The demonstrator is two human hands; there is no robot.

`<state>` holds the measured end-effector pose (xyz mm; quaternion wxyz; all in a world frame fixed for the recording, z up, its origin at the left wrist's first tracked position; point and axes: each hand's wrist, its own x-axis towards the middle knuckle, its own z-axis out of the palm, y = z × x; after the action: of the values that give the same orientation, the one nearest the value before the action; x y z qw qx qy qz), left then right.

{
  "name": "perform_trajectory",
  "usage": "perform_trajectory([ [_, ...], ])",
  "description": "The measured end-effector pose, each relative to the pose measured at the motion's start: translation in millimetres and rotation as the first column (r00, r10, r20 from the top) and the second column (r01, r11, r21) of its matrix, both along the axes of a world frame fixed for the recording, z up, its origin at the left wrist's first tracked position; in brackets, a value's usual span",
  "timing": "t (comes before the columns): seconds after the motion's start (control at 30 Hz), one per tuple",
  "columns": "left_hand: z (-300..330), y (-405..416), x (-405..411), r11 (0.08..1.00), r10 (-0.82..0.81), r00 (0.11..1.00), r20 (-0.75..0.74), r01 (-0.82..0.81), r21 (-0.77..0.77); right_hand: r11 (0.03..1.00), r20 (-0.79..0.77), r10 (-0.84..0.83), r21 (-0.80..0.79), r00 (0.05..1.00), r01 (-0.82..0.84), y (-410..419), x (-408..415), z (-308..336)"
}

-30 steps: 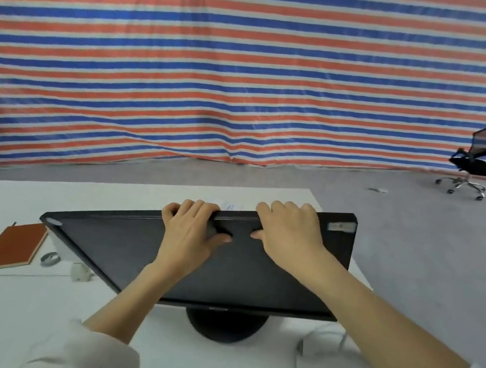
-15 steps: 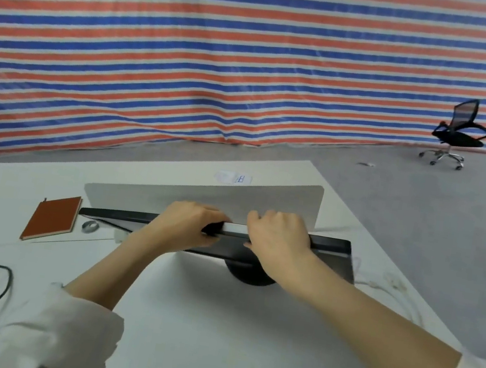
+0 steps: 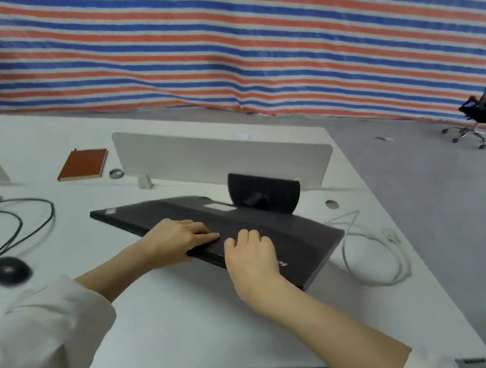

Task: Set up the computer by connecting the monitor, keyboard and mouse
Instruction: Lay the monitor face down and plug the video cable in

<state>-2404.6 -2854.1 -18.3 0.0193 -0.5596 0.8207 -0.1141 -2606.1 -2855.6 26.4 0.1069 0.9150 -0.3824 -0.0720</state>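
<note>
Head view: left hand [image 3: 175,238] and right hand [image 3: 251,256] curl fingers round the monitor [image 3: 284,237] edge

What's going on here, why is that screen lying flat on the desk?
A person is setting up a computer. Both hands hold the near edge of the black monitor, which is tipped screen-down on the white desk with its round base standing up at the far side. The left hand and right hand curl over that edge. A white cable lies loose to the right and black cables to the left; none looks plugged into the monitor yet.
</note>
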Motion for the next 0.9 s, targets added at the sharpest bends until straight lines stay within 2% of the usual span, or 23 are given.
perform_trajectory([
  [0.17, -47, 43, -8, 0.997, 0.081, 0.993, -0.083, -0.080, 0.024, 0.984, 0.076, 0.070, 0.157, 0.995, -0.081, 30, -20, -47],
  [0.37, -107, 65, -8, 0.990, 0.115, 0.988, -0.105, -0.105, 0.097, 0.963, 0.015, 0.049, 0.265, 0.999, -0.051, 60, -21, -112],
  [0.53, -156, 81, -3, 0.988, 0.079, 0.995, -0.067, -0.069, 0.134, 0.949, -0.043, 0.078, 0.310, 0.996, -0.061, 79, -11, -166],
  [0.67, -163, 84, 8, 0.979, 0.106, 0.994, -0.026, -0.100, 0.177, 0.956, -0.052, 0.059, 0.289, 0.997, -0.042, 89, -1, -187],
  [0.9, -179, 102, 3, 0.878, 0.327, 0.942, -0.073, -0.274, 0.392, 0.955, -0.122, 0.013, 0.295, 0.992, 0.024, 98, 11, -220],
])
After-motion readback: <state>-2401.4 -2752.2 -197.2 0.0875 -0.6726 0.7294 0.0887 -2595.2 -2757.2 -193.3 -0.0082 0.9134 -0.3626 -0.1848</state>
